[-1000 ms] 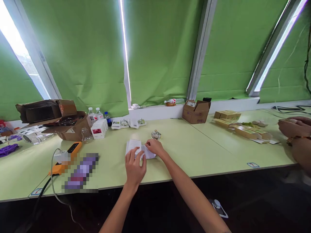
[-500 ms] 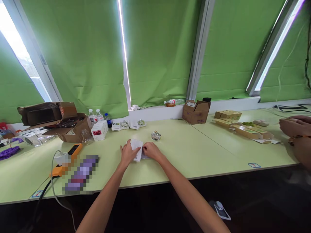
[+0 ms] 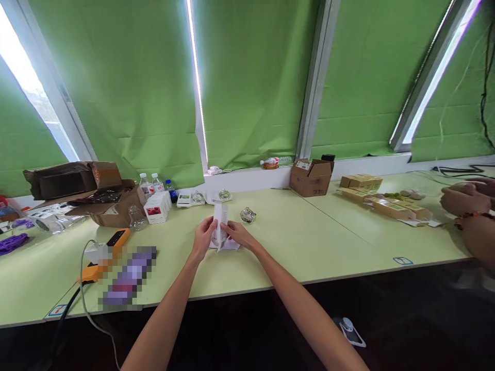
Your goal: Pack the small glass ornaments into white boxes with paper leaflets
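Note:
A flat white carton (image 3: 220, 222) with a barcode stands partly raised off the pale green table (image 3: 294, 242), one end pointing up. My left hand (image 3: 203, 238) grips its left side with curled fingers. My right hand (image 3: 236, 234) pinches its right side. A white sheet (image 3: 231, 246) lies under the carton on the table. A small round glass ornament (image 3: 248, 215) rests just behind my right hand.
Open cardboard boxes (image 3: 96, 198) and small bottles (image 3: 151, 181) sit at the back left, and an orange device (image 3: 104, 250) with a cable lies at the front left. A brown box (image 3: 311, 177) and tan cartons (image 3: 382, 201) stand to the right. Another person's hands (image 3: 466, 198) are at the far right edge.
The white carton lay flat on the table a second ago; both hands have lifted it so that it stands on end. My left hand moved up from the near side to its left edge.

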Tool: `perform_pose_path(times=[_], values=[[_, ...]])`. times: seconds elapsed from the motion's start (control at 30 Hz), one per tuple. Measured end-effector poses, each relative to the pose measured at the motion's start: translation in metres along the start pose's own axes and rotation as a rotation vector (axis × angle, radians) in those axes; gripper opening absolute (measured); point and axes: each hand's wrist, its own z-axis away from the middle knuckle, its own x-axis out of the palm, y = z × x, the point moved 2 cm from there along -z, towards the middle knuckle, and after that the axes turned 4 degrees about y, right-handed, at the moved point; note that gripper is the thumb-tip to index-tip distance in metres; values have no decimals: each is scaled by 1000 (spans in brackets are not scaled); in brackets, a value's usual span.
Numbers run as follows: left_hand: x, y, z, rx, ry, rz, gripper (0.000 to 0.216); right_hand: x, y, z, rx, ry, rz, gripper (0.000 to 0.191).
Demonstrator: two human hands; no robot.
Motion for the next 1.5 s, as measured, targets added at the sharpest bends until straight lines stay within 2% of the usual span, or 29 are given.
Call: perform_pose_path(times=[0.13,0.3,0.37,0.47,0.6,0.8,1.03,1.13,1.33,1.5], values=[[1,-13,-3,-132,-57,68,58,-2,2,-2,-41,73,-54,49],[0,-23,0,-255,-135,238,65,-2,4,-1,-18,121,-6,45],[-2,-24,1,-256,-138,237,63,-3,2,0,-26,154,12,45],[-7,-24,2,-243,-75,170,60,-5,0,1,-47,179,-5,47],[-13,-22,2,-238,4,109,57,-7,1,1,-21,123,-149,47],[-16,-20,5,-242,-33,108,59,-12,5,2,61,75,-233,45],[-18,-21,5,-252,-35,74,61,-13,3,5,40,19,-266,41],[-19,-24,4,-255,-29,68,60,-13,2,5,35,41,-270,41],[-16,-27,7,-252,-109,75,63,-18,8,2,36,131,-286,43],[-14,-25,10,-239,-116,116,65,-17,12,3,41,69,-260,49]])
